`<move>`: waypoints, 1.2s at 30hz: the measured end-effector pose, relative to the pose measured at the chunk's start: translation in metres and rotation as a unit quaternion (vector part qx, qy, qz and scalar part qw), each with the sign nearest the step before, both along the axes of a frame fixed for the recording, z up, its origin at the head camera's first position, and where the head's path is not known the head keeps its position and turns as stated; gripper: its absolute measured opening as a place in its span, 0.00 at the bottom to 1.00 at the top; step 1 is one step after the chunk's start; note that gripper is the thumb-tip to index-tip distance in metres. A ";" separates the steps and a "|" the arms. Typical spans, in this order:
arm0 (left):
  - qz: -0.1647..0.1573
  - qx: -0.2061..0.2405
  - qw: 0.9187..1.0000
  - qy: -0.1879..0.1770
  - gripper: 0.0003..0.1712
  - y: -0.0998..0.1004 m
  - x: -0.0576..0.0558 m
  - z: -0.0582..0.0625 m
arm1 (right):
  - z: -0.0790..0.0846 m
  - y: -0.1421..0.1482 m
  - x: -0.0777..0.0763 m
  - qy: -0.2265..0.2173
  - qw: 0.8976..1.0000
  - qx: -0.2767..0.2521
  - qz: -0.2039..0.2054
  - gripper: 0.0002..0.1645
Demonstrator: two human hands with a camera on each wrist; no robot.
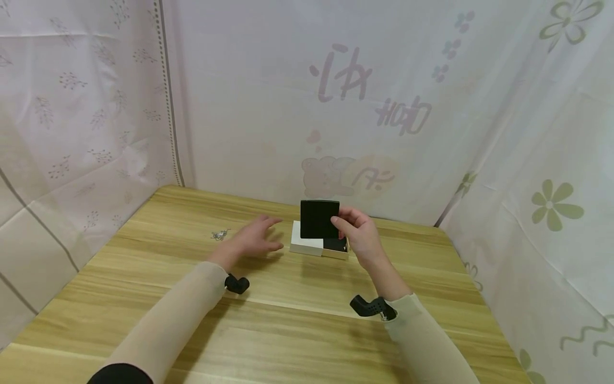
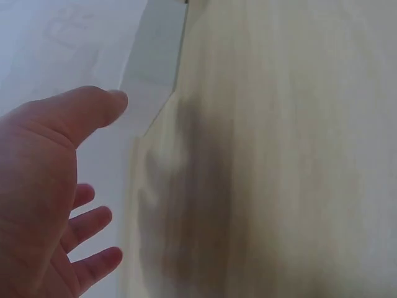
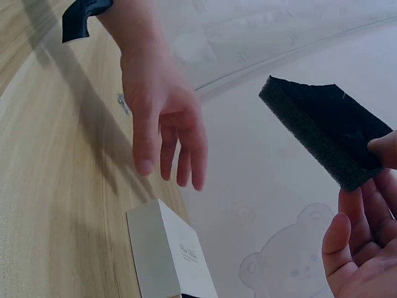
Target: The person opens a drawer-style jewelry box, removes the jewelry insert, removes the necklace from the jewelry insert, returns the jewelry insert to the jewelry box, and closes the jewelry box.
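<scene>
My right hand (image 1: 361, 237) pinches a thin square black foam pad (image 1: 317, 220) by its right edge, thumb in front, above a small box. In the right wrist view the pad (image 3: 338, 124) shows a rough foam side and a smoother dark face. The box has a white cover (image 1: 307, 247) on the left; its tray (image 1: 334, 254) sticks out at the right with a dark inside. My left hand (image 1: 254, 240) hovers left of the box, fingers spread and holding nothing. In the left wrist view, the hand (image 2: 37, 180) stays apart from the white box (image 2: 155, 56).
A small heap of silvery, chain-like pieces (image 1: 220, 234) lies on the wooden table (image 1: 268, 336), left of my left hand. Printed white curtains (image 1: 249, 106) hang behind the table and on both sides. A black wrist camera (image 1: 366, 306) sits on the right sleeve.
</scene>
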State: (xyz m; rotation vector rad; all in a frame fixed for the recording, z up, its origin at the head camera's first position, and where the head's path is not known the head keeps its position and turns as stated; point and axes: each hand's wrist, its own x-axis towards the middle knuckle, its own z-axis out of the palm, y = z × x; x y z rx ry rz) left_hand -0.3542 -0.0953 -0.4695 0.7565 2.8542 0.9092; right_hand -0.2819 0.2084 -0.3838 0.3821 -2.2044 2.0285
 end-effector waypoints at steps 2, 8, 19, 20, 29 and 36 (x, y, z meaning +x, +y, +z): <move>-0.002 -0.005 1.000 -0.003 0.51 0.005 0.001 -0.003 | -0.001 0.001 0.000 0.001 1.000 0.001 0.001 0.09; -0.010 -0.028 1.000 0.001 0.56 0.016 0.004 -0.014 | -0.002 0.001 0.000 0.005 1.000 -0.004 0.004 0.11; -0.029 -0.061 0.998 0.001 0.55 0.032 0.009 -0.011 | -0.002 0.000 0.002 -0.002 1.000 -0.007 0.003 0.10; -0.030 -0.062 0.998 0.001 0.55 0.033 0.009 -0.011 | -0.002 0.000 0.002 -0.001 1.000 -0.007 0.003 0.11; -0.034 -0.088 0.995 0.019 0.47 0.037 0.007 -0.016 | -0.004 0.001 0.001 0.002 1.000 -0.003 -0.001 0.13; -0.034 -0.117 0.992 0.036 0.40 0.041 0.012 -0.012 | -0.006 0.003 0.000 0.006 1.000 -0.002 0.001 0.11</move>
